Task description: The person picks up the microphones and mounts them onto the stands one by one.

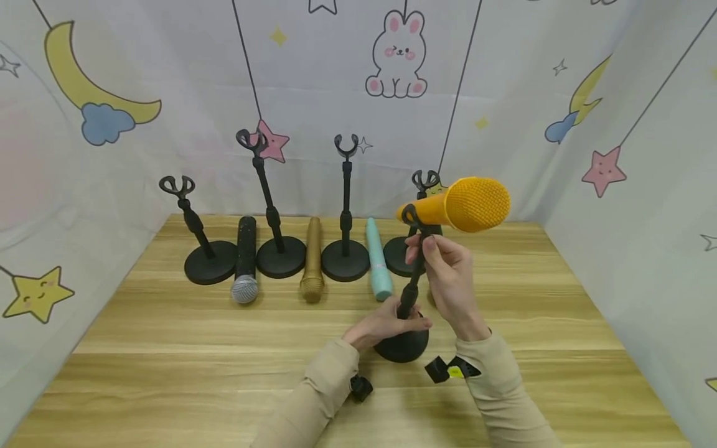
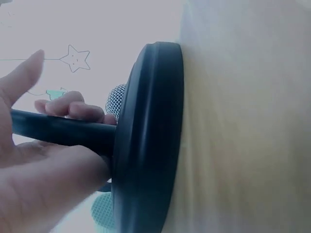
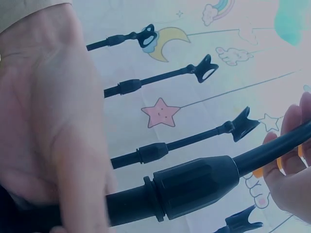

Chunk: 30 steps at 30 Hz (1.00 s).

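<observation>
A black desktop microphone stand (image 1: 402, 350) is between both hands, its pole leaning right in the head view. An orange microphone (image 1: 476, 204) lies in the clip at its top, its head pointing right. My left hand (image 1: 386, 323) holds the lower pole just above the round base (image 2: 150, 136). Higher up, my right hand (image 1: 452, 277) pinches the thin upper pole (image 3: 277, 145) between thumb and fingers, just below the clip. The thicker adjusting collar (image 3: 197, 187) shows between the two hands in the right wrist view.
Behind, several black stands (image 1: 345, 261) with bare clips form a row. Between them lie a black microphone (image 1: 245, 255) with silver head, a gold microphone (image 1: 313, 261) and a turquoise microphone (image 1: 378, 258). A printed curtain (image 1: 196, 74) encloses the wooden table (image 1: 196, 373) at the back and sides.
</observation>
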Each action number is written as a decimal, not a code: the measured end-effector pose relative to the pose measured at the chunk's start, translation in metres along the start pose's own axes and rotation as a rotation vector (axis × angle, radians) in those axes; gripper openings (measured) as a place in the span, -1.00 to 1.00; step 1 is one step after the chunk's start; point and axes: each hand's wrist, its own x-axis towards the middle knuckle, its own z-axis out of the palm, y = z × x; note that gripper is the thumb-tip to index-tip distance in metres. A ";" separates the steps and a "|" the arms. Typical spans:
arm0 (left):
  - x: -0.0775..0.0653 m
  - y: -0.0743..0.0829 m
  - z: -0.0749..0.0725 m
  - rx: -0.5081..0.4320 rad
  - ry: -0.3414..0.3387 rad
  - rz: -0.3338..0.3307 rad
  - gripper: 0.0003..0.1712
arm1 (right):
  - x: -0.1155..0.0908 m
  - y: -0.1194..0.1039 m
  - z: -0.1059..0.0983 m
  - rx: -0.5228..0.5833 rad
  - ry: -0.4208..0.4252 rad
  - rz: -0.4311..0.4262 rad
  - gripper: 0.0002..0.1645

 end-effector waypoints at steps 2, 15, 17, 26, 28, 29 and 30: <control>-0.001 0.001 -0.001 -0.017 0.029 0.030 -0.79 | -0.001 0.000 0.000 0.006 0.000 -0.003 -0.71; -0.006 0.013 -0.013 -0.016 0.216 0.278 -0.54 | 0.000 0.002 -0.001 0.003 -0.001 -0.022 -0.73; -0.008 0.013 -0.016 -0.014 0.194 0.280 -0.52 | 0.000 0.001 -0.001 0.002 -0.002 -0.023 -0.74; -0.011 0.012 -0.027 0.088 0.108 0.330 -0.26 | -0.003 0.003 -0.004 -0.125 0.003 -0.009 -0.78; -0.011 0.012 -0.028 0.132 0.115 0.336 -0.20 | -0.007 0.005 -0.007 -0.231 0.004 0.014 -0.82; -0.011 0.012 -0.028 0.148 0.117 0.338 -0.17 | -0.011 0.006 -0.009 -0.286 0.001 0.029 -0.83; -0.011 0.012 -0.029 0.157 0.114 0.338 -0.16 | -0.014 0.007 -0.012 -0.328 -0.004 0.045 -0.82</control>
